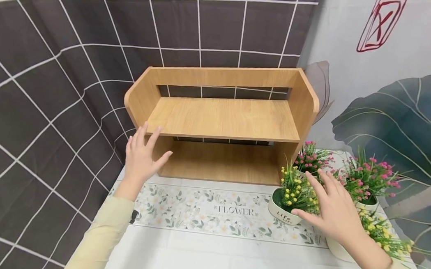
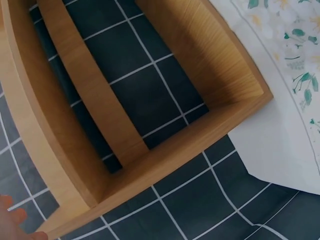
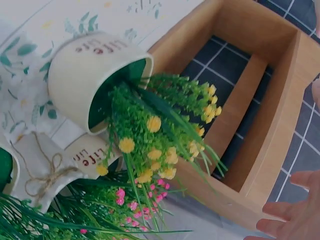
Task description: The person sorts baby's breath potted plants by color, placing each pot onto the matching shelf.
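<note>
Right hand [image 1: 335, 207], fingers spread, holding nothing, hovers at yellow-flower pot [image 1: 283, 210] on table [image 1: 201, 253] beside wooden shelf [image 1: 224, 118]. Pot prob. ceramic: light, stiff, breakable; grasp around wall. Left hand [image 1: 140, 156] spread, near shelf's left side.

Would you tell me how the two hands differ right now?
The left hand hovers by the wooden shelf's left side, fingers up; the right hand reaches over the yellow-flower pot, fingers spread forward. The left is nearer the checked backdrop, the right nearer the pink plants. Both are open, holding nothing.
</note>
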Motion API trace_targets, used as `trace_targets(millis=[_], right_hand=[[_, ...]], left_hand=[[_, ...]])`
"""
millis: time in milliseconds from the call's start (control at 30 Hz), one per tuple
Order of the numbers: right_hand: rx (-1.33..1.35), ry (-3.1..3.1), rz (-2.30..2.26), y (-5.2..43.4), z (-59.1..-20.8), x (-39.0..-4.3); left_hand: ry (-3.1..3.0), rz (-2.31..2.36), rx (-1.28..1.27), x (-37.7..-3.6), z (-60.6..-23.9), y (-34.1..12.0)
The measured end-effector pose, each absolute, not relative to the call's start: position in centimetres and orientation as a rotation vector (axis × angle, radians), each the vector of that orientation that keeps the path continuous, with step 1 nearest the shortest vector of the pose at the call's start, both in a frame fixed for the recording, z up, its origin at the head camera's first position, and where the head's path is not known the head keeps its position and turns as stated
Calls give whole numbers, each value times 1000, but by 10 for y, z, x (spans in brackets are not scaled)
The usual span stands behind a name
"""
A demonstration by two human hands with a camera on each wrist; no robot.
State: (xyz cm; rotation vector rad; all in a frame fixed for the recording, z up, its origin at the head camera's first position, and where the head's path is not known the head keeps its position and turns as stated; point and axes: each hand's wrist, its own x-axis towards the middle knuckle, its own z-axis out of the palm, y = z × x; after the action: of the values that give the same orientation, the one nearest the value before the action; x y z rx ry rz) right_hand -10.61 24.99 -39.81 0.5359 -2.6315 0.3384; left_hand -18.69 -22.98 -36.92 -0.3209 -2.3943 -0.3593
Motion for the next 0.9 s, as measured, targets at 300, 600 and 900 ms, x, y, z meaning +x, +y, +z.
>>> trace_targets(millis=[300,600,900], right_hand=[[523,-2603,411,250,-401,-81],[523,-2547,551,234,-414,-69],[439,-2616,583,228,-430,-56]], left_hand=[[-2229,-376,-324,-199,-357,-229],[-2166,-384,-271,-210,-336,-239],[-2157,-399,-242,-224,-327,-241]])
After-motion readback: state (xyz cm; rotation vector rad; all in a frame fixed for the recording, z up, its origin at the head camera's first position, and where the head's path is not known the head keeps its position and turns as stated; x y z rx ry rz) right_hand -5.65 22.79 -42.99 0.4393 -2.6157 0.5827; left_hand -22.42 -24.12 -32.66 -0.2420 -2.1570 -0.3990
